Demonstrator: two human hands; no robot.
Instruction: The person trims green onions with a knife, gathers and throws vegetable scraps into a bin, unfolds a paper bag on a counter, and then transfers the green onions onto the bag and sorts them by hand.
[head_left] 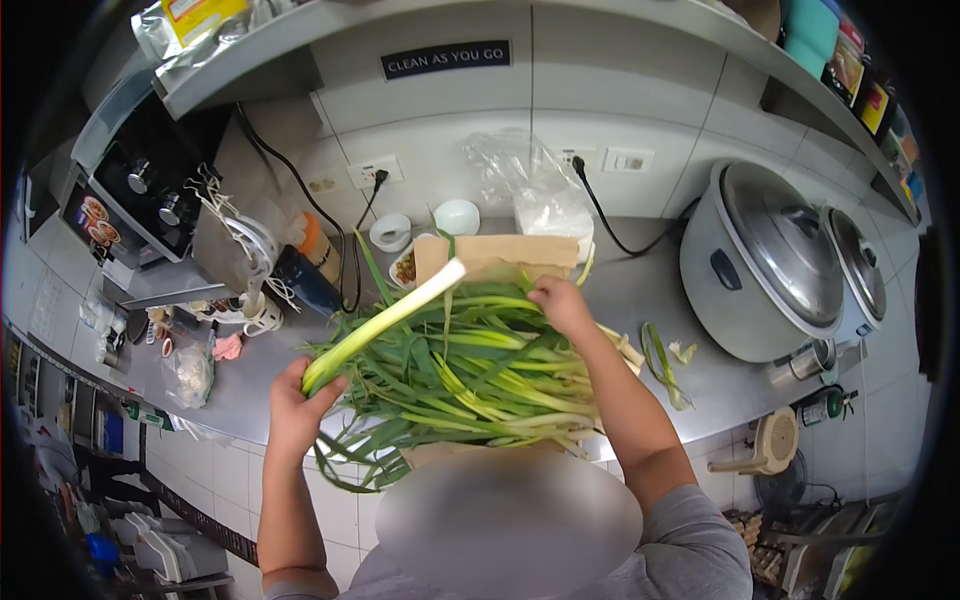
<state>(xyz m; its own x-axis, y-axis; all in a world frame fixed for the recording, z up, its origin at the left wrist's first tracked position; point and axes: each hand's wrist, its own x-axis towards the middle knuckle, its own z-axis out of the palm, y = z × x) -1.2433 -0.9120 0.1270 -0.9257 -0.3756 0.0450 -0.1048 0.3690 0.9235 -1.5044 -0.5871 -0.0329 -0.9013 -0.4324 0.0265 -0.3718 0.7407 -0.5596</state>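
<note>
A thick leek (400, 318) slants up to the right, its white end raised above the pile, and my left hand (302, 398) is wrapped round its green lower part. Under it lies a large heap of leeks (480, 370) with long green leaves, spread on brown paper (540, 250). At the heap's upper right, my right hand (562, 304) has its fingers pinched together by some green leaves. What sits between those fingertips is too small to make out.
Loose peeled leaves (662, 365) lie right of the heap. Large rice cookers (735, 270) stand at the right. White bowls (457, 217) and a plastic bag (550, 215) are behind. Bottles (305, 275) and a black appliance (150, 200) stand left. A shelf (420, 40) overhangs the counter.
</note>
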